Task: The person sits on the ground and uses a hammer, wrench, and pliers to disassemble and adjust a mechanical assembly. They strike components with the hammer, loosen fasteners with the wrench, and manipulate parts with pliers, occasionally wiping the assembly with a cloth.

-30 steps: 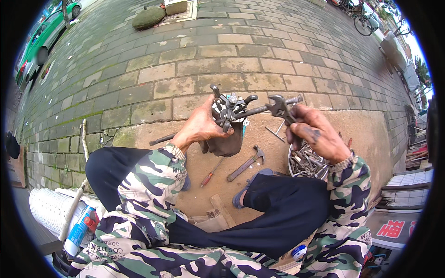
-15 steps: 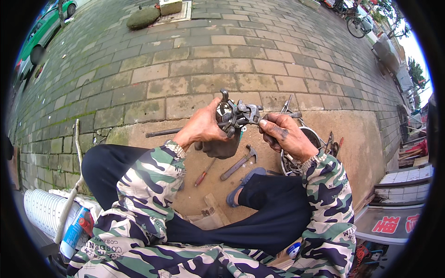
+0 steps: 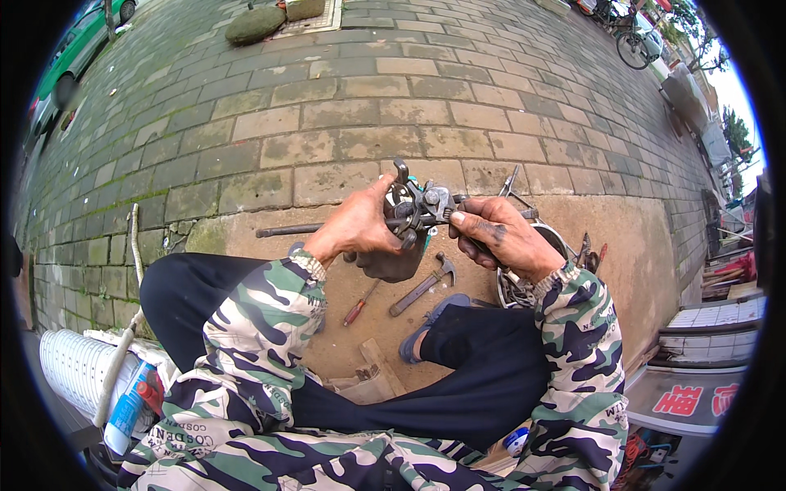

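Note:
My left hand [image 3: 352, 225] is closed on a dark metal clamp-like assembly [image 3: 401, 200] with hooked arms and a long bar [image 3: 286, 231] through it. A dark rounded object [image 3: 385, 263] sits beneath it, too shadowed to make out. My right hand [image 3: 499, 233] grips an adjustable wrench [image 3: 446, 204] whose jaws are at the bolt on the assembly. Below lie a claw hammer [image 3: 426, 286] and a red-handled screwdriver [image 3: 356, 311]. At right, partly behind my hand, stands a bucket of metal tools [image 3: 516, 288].
A pale stick [image 3: 131, 270] stands beside a white perforated piece [image 3: 70, 364] and a blue can [image 3: 127, 409] at left. Paving [image 3: 385, 114] spreads ahead, with a stone [image 3: 258, 24] at the back. A green car [image 3: 65, 74] and a bicycle [image 3: 634, 45] stand farther off.
My right hand has moved left with the wrench, bringing its jaws from beside the bar onto the assembly's bolt. My left hand still holds the assembly.

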`<state>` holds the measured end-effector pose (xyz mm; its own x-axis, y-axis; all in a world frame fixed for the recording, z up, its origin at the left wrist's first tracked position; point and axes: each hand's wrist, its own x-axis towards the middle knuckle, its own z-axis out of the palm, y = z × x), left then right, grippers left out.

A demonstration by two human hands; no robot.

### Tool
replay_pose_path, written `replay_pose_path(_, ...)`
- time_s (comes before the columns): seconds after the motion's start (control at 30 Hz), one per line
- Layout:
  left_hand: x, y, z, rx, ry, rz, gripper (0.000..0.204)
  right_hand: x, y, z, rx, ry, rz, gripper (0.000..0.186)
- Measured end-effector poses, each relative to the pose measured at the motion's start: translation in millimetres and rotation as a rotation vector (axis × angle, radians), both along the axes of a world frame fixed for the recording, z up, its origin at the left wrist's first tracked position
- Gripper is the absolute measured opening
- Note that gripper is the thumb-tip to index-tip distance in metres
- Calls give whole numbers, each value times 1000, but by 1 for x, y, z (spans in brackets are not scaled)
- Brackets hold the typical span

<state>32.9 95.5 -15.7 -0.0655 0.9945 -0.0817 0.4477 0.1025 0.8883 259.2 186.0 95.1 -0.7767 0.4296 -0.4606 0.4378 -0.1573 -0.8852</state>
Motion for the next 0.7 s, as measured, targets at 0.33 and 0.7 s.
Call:
replay_pose_path(0.33, 2, 3, 9, -65, 35, 42, 96, -6, -5, -9, 87, 36, -108, 31)
replay_pose_path(0.7, -14, -11, 9, -80, 85, -65, 88, -3, -6, -11, 86, 56, -151, 32)
